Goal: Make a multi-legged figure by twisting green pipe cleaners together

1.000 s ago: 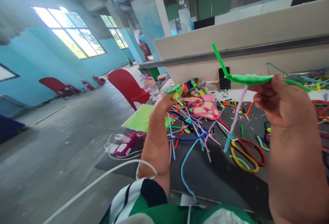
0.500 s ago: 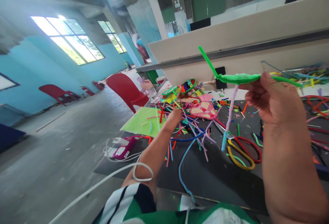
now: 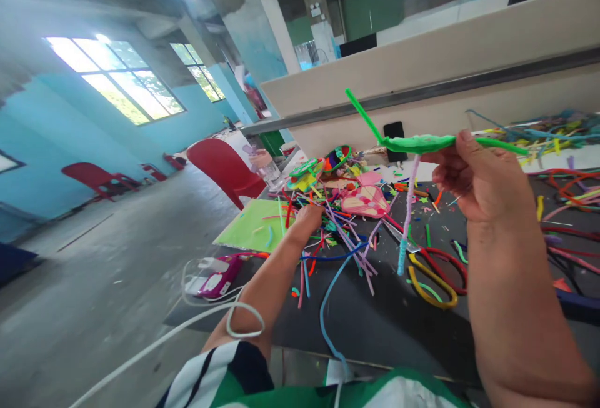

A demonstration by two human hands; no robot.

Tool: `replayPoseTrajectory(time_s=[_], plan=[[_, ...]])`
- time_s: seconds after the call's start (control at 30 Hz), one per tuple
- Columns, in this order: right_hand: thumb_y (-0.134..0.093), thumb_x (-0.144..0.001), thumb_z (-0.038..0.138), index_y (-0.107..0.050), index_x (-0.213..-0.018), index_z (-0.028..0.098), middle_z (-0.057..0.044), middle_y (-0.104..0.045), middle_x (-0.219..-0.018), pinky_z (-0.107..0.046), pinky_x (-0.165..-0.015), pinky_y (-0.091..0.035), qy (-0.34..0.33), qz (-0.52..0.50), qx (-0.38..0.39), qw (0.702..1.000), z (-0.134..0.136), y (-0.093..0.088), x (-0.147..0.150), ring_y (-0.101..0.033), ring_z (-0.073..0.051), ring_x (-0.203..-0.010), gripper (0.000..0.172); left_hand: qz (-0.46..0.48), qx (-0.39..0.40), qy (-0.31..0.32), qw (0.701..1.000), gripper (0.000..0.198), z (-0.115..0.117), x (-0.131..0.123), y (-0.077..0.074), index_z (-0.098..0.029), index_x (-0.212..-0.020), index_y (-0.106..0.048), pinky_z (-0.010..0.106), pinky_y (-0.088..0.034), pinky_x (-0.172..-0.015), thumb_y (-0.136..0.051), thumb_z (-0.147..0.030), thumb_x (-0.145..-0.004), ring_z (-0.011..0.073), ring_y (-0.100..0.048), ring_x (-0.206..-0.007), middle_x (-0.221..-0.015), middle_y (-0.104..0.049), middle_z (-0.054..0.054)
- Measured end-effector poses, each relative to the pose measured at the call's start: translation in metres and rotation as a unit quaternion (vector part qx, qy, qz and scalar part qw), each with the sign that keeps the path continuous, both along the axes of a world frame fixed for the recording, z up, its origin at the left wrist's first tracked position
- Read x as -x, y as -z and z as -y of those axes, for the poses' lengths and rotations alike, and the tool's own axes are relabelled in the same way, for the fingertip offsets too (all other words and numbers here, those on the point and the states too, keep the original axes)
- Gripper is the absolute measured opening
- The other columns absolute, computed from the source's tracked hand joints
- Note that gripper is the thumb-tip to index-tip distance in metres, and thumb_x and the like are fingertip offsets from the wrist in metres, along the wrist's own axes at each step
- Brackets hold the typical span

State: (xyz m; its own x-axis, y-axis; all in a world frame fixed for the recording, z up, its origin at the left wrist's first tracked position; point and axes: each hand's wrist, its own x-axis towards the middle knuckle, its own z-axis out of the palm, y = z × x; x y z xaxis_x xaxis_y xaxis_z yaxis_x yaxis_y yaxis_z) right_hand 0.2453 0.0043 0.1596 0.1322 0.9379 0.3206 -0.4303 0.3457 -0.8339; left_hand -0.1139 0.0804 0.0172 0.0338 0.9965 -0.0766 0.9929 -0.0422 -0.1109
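Raised on the right, my right hand pinches a green pipe-cleaner piece between thumb and fingers. One thin green end sticks up at its left, and a lilac stem with a light blue wrapped tip hangs from it. My left hand reaches into a heap of loose pipe cleaners; its fingertips are hidden there, so their grip does not show. Below the hanging stem lie scissors with one red and one yellow handle loop. A pink heart-shaped piece lies beyond the heap.
A light green sheet lies left of the heap, near a purple power bank with a white cable crossing my left forearm. A water bottle stands behind. A beige partition borders the table; a red chair is beyond.
The whole view has shifted slightly. My left hand has stayed in the heap with a small move, and my right hand still holds the green piece up.
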Motion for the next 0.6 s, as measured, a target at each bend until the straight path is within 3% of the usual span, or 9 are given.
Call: replayPoseTrajectory(time_s=[0.17, 0.37, 0.5, 0.6], plan=[[-0.068, -0.073, 0.050, -0.069, -0.071, 0.016, -0.007, -0.073, -0.071, -0.020, -0.035, -0.039, -0.016, 0.000, 0.028, 0.999, -0.006, 0.003, -0.001, -0.056, -0.009, -0.041, 0.034, -0.011, -0.071, 0.063, 0.995, 0.023, -0.002, 0.000, -0.008, -0.017, -0.089, -0.070, 0.031, -0.045, -0.086, -0.051, -0.014, -0.076, 0.0223, -0.062, -0.096, -0.092, -0.069, 0.010], [-0.071, -0.069, 0.052, -0.069, -0.071, 0.016, -0.007, -0.074, -0.072, -0.018, -0.033, -0.038, -0.007, -0.010, 0.021, 1.000, -0.010, 0.006, -0.004, -0.056, -0.009, -0.041, 0.036, 0.019, -0.187, 0.121, 0.975, 0.029, 0.002, 0.024, -0.028, -0.017, -0.098, -0.067, 0.035, -0.042, -0.096, -0.043, -0.015, -0.082, 0.0207, -0.057, -0.107, -0.109, -0.066, 0.010], [-0.071, -0.068, 0.053, -0.070, -0.072, 0.016, -0.007, -0.074, -0.073, -0.018, -0.033, -0.038, -0.007, -0.005, 0.027, 1.000, -0.012, 0.007, -0.003, -0.057, -0.009, -0.041, 0.037, 0.118, -0.340, 0.166, 0.918, 0.027, 0.008, 0.038, -0.046, -0.018, -0.099, -0.066, 0.036, -0.042, -0.099, -0.045, -0.017, -0.083, 0.0210, -0.058, -0.108, -0.110, -0.066, 0.009], [-0.071, -0.068, 0.054, -0.069, -0.070, 0.016, -0.007, -0.074, -0.072, -0.018, -0.032, -0.037, -0.004, -0.003, 0.026, 1.000, -0.012, 0.007, -0.002, -0.056, -0.009, -0.041, 0.038, 0.186, -0.425, 0.123, 0.877, 0.024, 0.014, 0.038, -0.065, -0.017, -0.097, -0.066, 0.036, -0.047, -0.090, -0.048, -0.018, -0.081, 0.0223, -0.061, -0.099, -0.101, -0.068, 0.009]])
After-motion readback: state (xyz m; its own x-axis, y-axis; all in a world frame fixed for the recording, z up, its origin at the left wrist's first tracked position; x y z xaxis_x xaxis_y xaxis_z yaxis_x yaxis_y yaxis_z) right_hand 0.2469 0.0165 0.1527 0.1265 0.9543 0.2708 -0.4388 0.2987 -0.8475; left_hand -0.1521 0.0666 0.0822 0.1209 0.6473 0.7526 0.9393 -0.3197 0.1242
